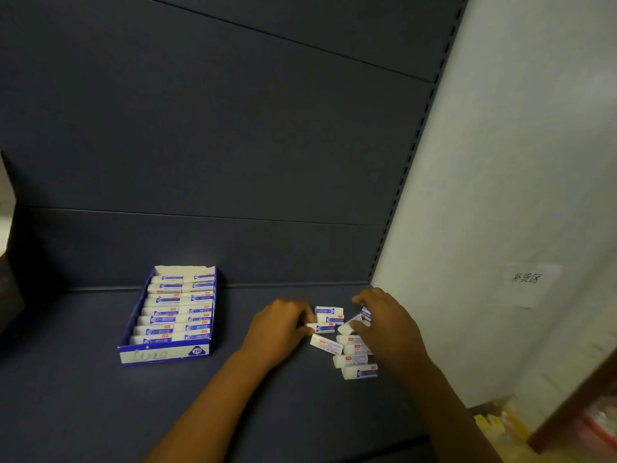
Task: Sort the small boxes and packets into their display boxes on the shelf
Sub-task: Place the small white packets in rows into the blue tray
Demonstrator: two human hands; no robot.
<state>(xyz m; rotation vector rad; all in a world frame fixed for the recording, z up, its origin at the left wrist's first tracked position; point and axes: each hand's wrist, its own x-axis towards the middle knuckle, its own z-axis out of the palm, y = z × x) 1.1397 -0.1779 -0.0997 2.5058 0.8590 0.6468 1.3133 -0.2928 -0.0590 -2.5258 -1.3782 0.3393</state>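
Dark shelf (100, 412), both hands' fingers (309, 320) pinching loose erasers (350, 345), display box (167, 354) left.

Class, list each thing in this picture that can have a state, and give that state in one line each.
Display box: open-topped, nearly full of packets in two columns.
Loose packets: scattered in a heap on the shelf, outside the box.
Left hand: pinching a packet at the heap's left edge.
Right hand: fingers curled on packets at the heap's right.
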